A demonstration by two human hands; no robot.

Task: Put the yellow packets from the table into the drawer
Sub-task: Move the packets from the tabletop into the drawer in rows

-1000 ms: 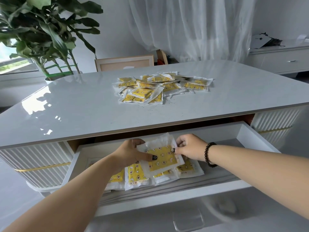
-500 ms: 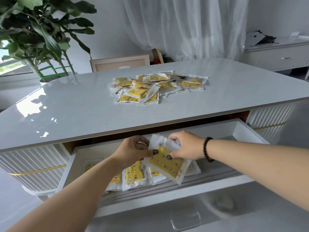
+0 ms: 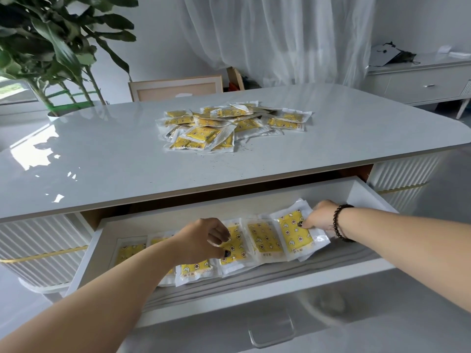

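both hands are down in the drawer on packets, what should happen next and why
Probably let go of the rightmost packet, which the right hand pinches at its edge, since it already lies in the drawer beside the row. The left hand touches another packet. Then reach back to the pile on the table.

A glossy pale grey bench [image 3: 107,159] with rounded corners fills the middle, its top mirroring bright window light at the left. Fluted white panels [image 3: 33,240] with a gold band front its base. At far left a leafy green plant [image 3: 53,47] stands by a window [image 3: 12,87]. Sheer white curtains [image 3: 275,36] hang along the far wall. A wooden-framed chair back [image 3: 175,88] shows behind the bench. At far right is a white sideboard [image 3: 423,82] with clutter on top.
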